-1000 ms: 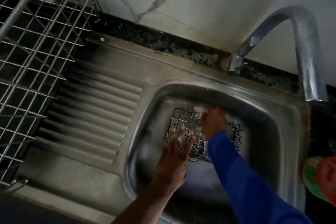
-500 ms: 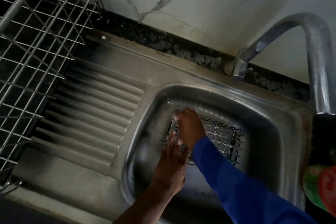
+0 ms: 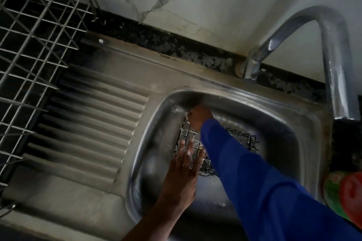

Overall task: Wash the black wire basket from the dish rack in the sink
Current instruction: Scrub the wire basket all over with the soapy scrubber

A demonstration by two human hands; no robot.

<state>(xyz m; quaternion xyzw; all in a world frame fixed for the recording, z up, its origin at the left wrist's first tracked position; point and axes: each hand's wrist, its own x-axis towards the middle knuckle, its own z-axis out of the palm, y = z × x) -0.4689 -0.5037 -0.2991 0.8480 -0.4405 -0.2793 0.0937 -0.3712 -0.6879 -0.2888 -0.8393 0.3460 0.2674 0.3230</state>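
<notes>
The black wire basket (image 3: 242,141) lies flat on the bottom of the steel sink (image 3: 278,123), over the drain. My left hand (image 3: 184,166) presses on its near left part with straight, spread fingers. My right hand (image 3: 198,116), in a blue sleeve, sits at the basket's far left corner with its fingers curled round something pale and small, apparently a scrubber; I cannot make it out. My right arm hides the middle of the basket.
A ribbed draining board (image 3: 88,127) lies left of the basin. A wire dish rack (image 3: 33,51) stands over the far left. The curved tap (image 3: 331,60) hangs over the sink's right side, no water running. A red and green object (image 3: 344,193) sits at the right edge.
My right hand has slid from the middle of the basket's far edge leftward to its far left corner. My left hand has stayed pressed on the near left part.
</notes>
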